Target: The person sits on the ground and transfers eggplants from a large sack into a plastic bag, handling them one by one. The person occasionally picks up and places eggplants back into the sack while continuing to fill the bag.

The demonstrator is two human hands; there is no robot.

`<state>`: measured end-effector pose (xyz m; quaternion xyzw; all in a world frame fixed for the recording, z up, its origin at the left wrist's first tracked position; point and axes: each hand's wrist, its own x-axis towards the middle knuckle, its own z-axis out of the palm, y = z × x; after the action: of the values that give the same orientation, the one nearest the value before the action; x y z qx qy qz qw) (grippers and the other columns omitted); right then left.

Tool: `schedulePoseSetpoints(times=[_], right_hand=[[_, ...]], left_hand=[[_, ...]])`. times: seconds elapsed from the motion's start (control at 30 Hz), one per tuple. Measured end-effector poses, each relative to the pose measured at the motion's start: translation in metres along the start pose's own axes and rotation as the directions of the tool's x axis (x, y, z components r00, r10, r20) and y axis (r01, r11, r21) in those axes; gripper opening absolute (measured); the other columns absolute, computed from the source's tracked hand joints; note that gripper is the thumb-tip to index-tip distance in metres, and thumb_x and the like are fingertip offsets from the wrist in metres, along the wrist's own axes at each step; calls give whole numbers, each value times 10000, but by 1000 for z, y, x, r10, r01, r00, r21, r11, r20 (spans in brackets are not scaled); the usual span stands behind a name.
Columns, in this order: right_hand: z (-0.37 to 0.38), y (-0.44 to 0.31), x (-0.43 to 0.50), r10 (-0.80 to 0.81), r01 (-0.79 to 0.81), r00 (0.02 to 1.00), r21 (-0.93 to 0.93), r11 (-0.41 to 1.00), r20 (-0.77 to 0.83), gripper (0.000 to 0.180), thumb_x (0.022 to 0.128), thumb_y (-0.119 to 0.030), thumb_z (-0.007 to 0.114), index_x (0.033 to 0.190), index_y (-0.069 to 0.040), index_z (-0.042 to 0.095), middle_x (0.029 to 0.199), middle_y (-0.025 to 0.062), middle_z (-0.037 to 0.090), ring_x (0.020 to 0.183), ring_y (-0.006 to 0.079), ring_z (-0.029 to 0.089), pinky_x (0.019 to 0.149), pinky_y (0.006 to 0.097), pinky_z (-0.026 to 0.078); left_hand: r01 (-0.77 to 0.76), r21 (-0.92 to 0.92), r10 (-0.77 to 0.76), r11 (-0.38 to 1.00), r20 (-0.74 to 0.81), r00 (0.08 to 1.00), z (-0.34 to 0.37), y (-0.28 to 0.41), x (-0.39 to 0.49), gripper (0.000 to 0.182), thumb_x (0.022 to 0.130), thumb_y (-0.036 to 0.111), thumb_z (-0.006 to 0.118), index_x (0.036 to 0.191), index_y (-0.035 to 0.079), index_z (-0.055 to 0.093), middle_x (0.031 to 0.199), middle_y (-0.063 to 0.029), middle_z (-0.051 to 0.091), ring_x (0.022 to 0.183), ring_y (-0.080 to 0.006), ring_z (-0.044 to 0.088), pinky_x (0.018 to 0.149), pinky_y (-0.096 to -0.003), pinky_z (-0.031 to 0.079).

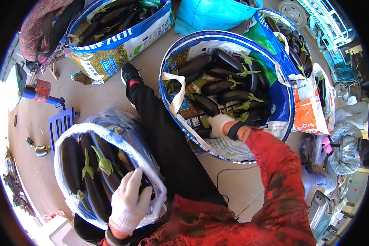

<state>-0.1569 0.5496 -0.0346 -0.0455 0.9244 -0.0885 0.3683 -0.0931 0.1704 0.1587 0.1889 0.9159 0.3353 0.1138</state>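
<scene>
My left hand (130,196), in a white knit glove, rests over the eggplants (72,163) in a clear plastic bag (61,138) set between my legs. Its thumb stands apart from the fingers, and no eggplant is lifted in it. The bag's eggplants lie lengthwise, several with green calyxes upward. My right hand (223,124), gloved too, reaches inside a large round woven-plastic bag (278,123) at right. Its fingers close around the near end of a dark eggplant (205,104); the fingertips are partly hidden. More eggplants (227,60) lie loosely in that bag.
Other woven bags of eggplants stand at upper left (147,40) and right (310,113), with a turquoise bag (212,15) behind. A blue metal frame (61,123) is beside the plastic bag. Loose eggplants (42,150) lie on the floor. Another person (346,147) sits far right, near a turquoise vehicle (329,27).
</scene>
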Motion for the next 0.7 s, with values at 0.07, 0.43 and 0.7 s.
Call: schedulePoseSetpoints(times=[0.07,0.43,0.7], right_hand=[[44,3,22,-14,25,994,-94,995,107,478,818,-218,684,1262,-64,603,1198,220,671,1088,399,665,916,460,544],[17,29,19,288,-200,956,597,777,-55,606,722,-297,768,1208,39,631,1137,265,696,1078,398,673,925,425,526],[-125,-58,-109,215,359,932,812,-460,-291,601,893,-417,683,1318,-19,535,1094,158,674,961,318,676,878,476,553]], left_hand=[[54,-103,-54,993,6,999,-22,-4,1,395,804,-10,686,1197,-31,646,1063,-205,676,843,-284,711,740,-358,575],[339,-140,-366,930,-364,857,-130,-134,39,349,1002,63,538,1341,10,603,1161,-123,658,1056,-184,637,940,-287,500],[230,353,-179,907,-172,969,-136,-182,76,685,853,246,704,1456,8,483,1393,-242,577,1273,-359,577,1089,-380,437]])
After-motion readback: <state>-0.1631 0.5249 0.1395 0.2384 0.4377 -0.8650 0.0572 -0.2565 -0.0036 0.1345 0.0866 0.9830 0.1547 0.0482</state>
